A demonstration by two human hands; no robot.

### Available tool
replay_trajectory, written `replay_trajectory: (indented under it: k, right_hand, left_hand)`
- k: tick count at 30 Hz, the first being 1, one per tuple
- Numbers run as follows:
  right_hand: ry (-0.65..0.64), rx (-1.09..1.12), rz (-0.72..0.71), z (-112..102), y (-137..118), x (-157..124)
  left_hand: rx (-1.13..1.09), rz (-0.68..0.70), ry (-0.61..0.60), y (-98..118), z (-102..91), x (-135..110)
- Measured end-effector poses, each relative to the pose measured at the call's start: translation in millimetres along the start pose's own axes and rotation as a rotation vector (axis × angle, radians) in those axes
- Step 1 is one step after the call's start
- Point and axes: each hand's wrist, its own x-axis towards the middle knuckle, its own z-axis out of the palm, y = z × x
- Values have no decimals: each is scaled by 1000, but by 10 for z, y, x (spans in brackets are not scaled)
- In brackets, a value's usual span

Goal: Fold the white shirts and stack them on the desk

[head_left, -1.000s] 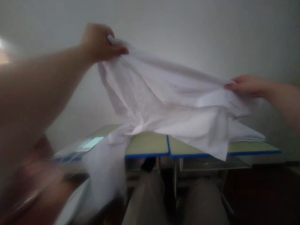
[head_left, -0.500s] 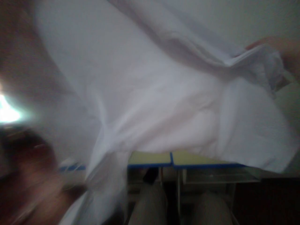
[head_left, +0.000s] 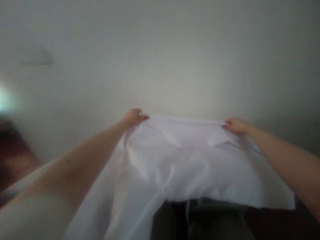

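Note:
A white shirt (head_left: 192,166) hangs stretched between my two hands, out in front of me at arm's length. Its upper edge is pulled nearly straight, and loose folds drop below, with a sleeve-like part spreading to the lower right. My left hand (head_left: 135,117) pinches the top edge at the left, thumb towards the cloth. At the other end, my right hand (head_left: 235,125) is closed on the same edge. The shirt's lower left part falls past my left forearm and out of the frame. Slight blur hides the finer details of the cloth.
A pale wall (head_left: 190,60) fills the background. Dark furniture parts (head_left: 217,206) show under the shirt's hem, above my knees. A reddish-brown shape (head_left: 15,153) and a bright light (head_left: 3,98) are at the left edge, both blurred.
The shirt has moved away from my face and is now spread between both hands. My hands have come closer together and farther forward. The shirt now covers the yellow tabletops with blue edges.

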Motion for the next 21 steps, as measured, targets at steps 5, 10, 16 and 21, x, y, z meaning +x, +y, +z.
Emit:
replay_trajectory:
  k: [5,10,16,21]
  right_hand:
    - [-121,7,-100,3428,-2526,1812]
    - [-155,82,-130,3936,-2845,2146]
    - [-203,141,-80,3766,-2428,2132]
    - [-198,148,-62,3864,-2090,2136]
  left_hand:
    - [28,-19,-132,-3421,3231,314]
    - [48,34,-185,-3976,3764,343]
    - [97,28,-193,-3980,3666,476]
    - [72,230,-174,-3886,3677,623]
